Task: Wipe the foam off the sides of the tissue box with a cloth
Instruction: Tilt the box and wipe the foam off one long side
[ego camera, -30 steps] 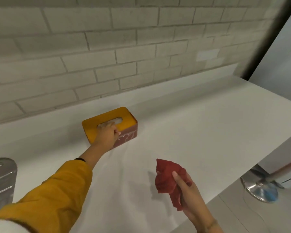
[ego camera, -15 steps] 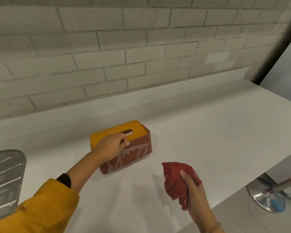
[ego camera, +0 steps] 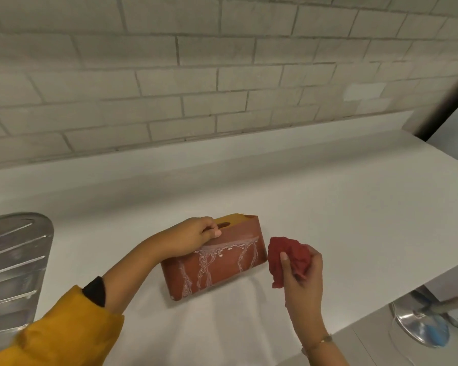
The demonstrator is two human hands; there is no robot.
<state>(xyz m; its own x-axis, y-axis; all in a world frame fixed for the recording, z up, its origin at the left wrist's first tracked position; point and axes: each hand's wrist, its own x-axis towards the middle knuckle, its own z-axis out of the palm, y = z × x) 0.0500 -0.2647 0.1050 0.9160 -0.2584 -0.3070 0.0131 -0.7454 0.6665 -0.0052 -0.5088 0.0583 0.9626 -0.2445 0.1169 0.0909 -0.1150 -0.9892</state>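
1. Box (ego camera: 217,262) stands on counter (ego camera: 328,220); my left hand (ego camera: 193,236) grips its top edge.
2. My right hand (ego camera: 302,270) clutches cloth (ego camera: 286,257) beside it.
3. Risk: wiping pressure could slide box; foam (ego camera: 209,262) may smear.

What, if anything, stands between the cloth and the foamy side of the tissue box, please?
Nothing visible does: the cloth, in the right hand, is beside the tissue box; the left hand grips only its top edge.
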